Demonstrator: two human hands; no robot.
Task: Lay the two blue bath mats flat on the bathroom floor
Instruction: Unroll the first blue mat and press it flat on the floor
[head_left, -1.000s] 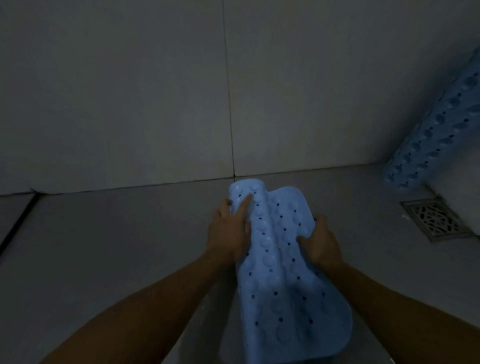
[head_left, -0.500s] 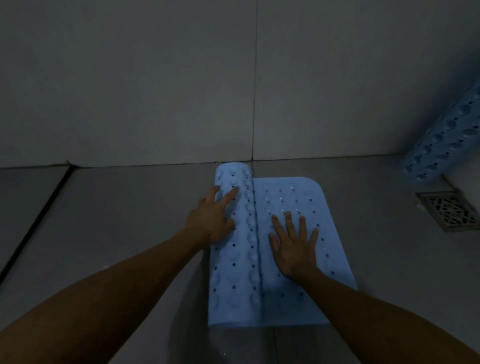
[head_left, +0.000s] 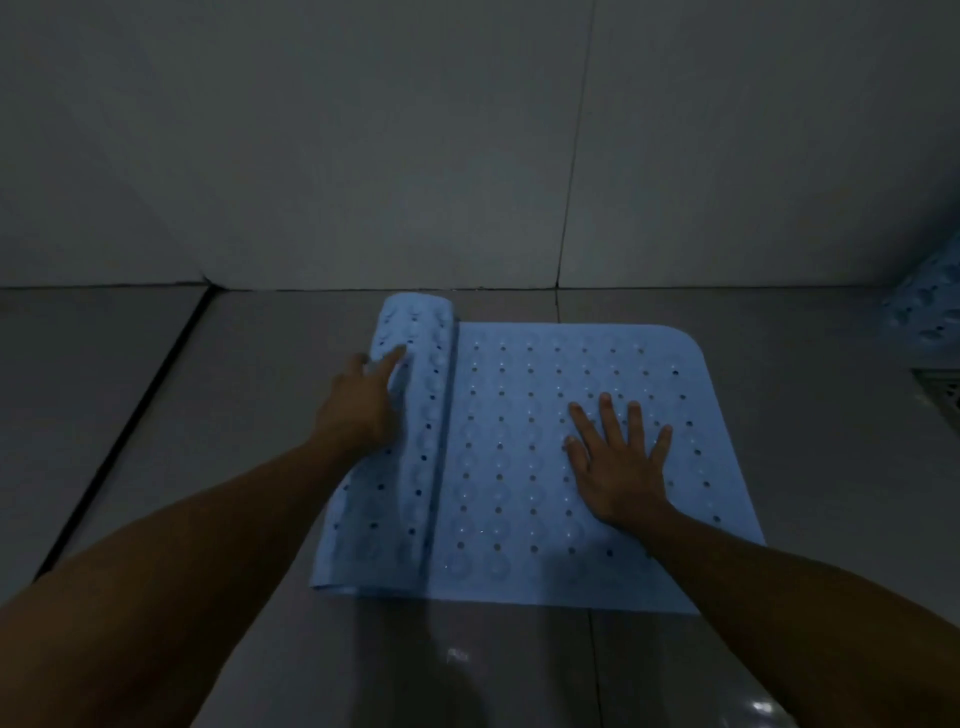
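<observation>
Lying half-unrolled on grey floor tiles (dim room): blue mat.

The bath mat was pale blue, dotted with rows of small dark holes and faint round bumps. At three o'clock, a second mat showed the same blue with pale blotches. Floor tiles were glossy grey; the wall was dull grey-white.

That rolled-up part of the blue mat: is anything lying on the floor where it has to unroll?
Nothing visible does. The floor left of the roll is bare tile. The left hand rests against the roll's left side.
</observation>
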